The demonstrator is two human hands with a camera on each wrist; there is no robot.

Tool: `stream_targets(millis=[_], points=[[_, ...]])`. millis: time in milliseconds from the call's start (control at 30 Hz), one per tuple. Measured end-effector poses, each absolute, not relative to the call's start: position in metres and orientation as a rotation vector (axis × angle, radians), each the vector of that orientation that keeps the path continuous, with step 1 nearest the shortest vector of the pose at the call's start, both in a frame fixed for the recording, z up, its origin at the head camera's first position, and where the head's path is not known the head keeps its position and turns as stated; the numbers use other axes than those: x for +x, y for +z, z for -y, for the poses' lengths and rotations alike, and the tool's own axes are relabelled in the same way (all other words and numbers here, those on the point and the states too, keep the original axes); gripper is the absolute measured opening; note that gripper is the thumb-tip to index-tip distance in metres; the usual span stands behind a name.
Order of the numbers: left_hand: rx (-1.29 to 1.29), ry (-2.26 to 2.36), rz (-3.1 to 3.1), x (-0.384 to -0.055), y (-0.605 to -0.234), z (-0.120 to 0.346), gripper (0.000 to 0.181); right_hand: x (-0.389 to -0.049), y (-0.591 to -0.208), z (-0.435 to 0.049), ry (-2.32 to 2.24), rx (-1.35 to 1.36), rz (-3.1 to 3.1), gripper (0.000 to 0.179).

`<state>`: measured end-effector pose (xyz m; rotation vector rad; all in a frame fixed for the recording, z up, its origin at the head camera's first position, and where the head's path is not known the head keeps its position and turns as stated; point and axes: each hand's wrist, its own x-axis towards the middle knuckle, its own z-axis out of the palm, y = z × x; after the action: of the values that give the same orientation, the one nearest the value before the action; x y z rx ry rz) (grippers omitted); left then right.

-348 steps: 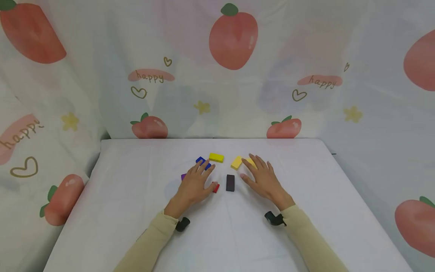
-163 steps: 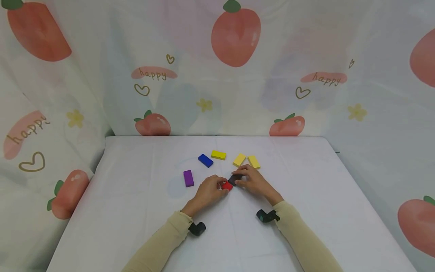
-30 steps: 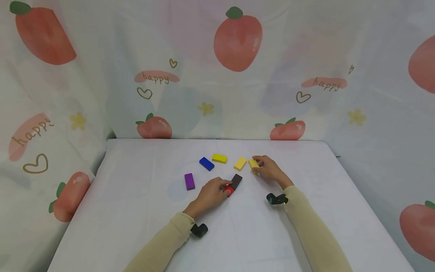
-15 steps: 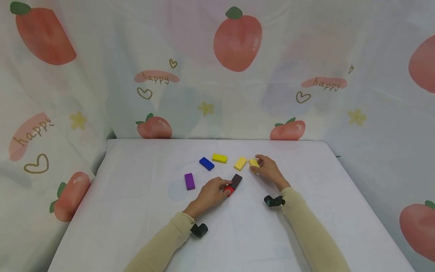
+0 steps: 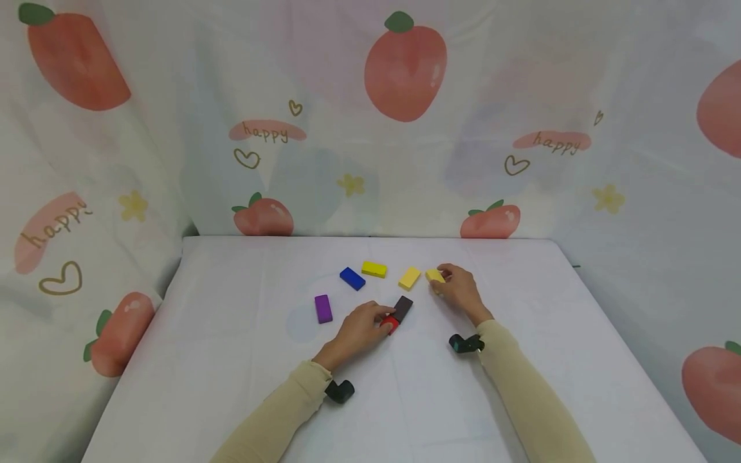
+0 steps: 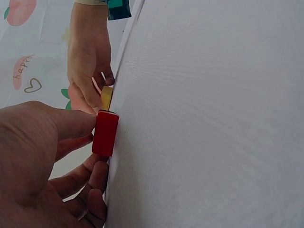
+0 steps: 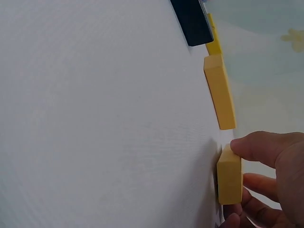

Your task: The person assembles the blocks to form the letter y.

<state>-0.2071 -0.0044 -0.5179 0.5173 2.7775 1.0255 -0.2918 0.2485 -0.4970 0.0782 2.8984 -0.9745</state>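
Note:
My left hand (image 5: pixel 357 329) grips a small red block (image 6: pixel 105 134) between thumb and fingers, low on the white table. End to end with it, a black block (image 5: pixel 403 309) points away to the upper right in the head view. Farther right, my right hand (image 5: pixel 461 292) pinches a pale yellow block (image 7: pixel 230 180), thumb on the near side and fingers on the far side. Just left of that one lies a second pale yellow block (image 5: pixel 409 278), apart from it and untouched.
A bright yellow block (image 5: pixel 374 269), a blue block (image 5: pixel 352 278) and a purple block (image 5: pixel 323 308) lie in an arc to the left on the white cloth (image 5: pixel 231 347). Behind the table hangs a fruit-printed curtain (image 5: pixel 324 148).
The black block, earlier apart, has been brought against the red block. My right hand has since gone from it to the pale yellow block, which has shifted slightly right. My left hand stays put.

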Motion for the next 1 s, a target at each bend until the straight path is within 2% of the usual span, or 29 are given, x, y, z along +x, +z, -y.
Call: stream_targets(millis=[533, 1000], points=[[0.525, 1.036, -2.766, -0.206, -0.515, 0.004, 0.034, -0.281, -0.481, -0.248, -0.980, 0.004, -2.950, 0.048], [0.512, 1.039, -2.765, -0.206, -0.515, 0.004, 0.034, -0.263, -0.475, -0.248, -0.955, -0.224, -2.987, 0.045]])
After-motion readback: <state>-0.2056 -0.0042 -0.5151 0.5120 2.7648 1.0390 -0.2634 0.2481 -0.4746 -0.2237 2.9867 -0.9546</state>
